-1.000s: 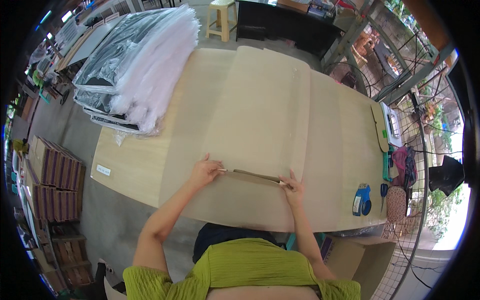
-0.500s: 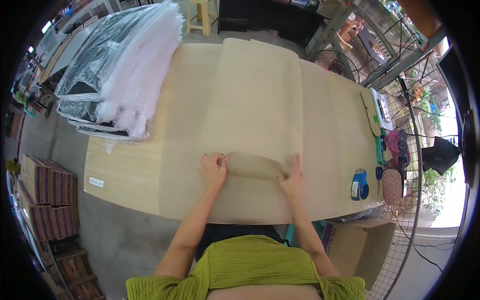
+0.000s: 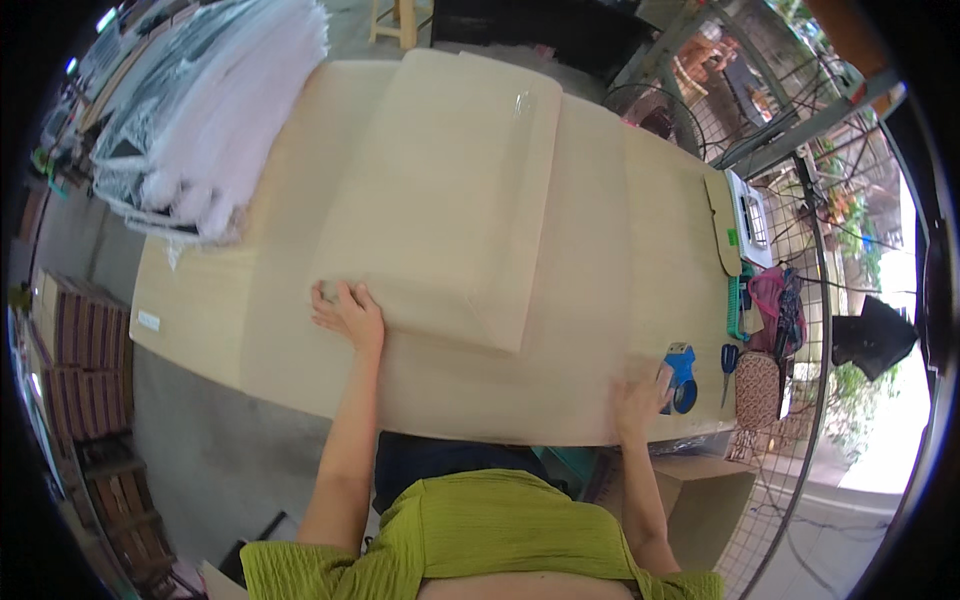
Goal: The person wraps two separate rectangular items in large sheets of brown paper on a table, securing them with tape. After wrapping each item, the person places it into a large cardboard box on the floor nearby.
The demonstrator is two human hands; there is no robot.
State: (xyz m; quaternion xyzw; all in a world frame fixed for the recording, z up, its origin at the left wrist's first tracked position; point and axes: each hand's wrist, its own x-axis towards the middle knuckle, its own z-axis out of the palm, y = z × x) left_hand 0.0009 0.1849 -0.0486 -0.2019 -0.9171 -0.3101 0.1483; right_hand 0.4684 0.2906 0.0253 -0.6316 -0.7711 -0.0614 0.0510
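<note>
A flat parcel wrapped in brown paper lies across the table, with shiny clear tape on its right side near the far end. Its near end is folded over, with a slanting crease by the right corner. My left hand rests on the near left corner of the parcel, fingers spread and pressing the paper. At the right, my right hand is somewhat blurred, its fingers stretched out beside a blue tape dispenser. It appears to hold nothing; whether a fingertip touches the dispenser I cannot tell.
Blue-handled scissors, a patterned pouch and a green basket line the table's right edge. Plastic-wrapped sheets are stacked at the far left. An open cardboard box stands below the near right edge.
Both hands have let go of the near paper flap, which is now folded down. My left hand stays on the parcel's near left corner; my right hand has moved right to the tape dispenser. The view has shifted.
</note>
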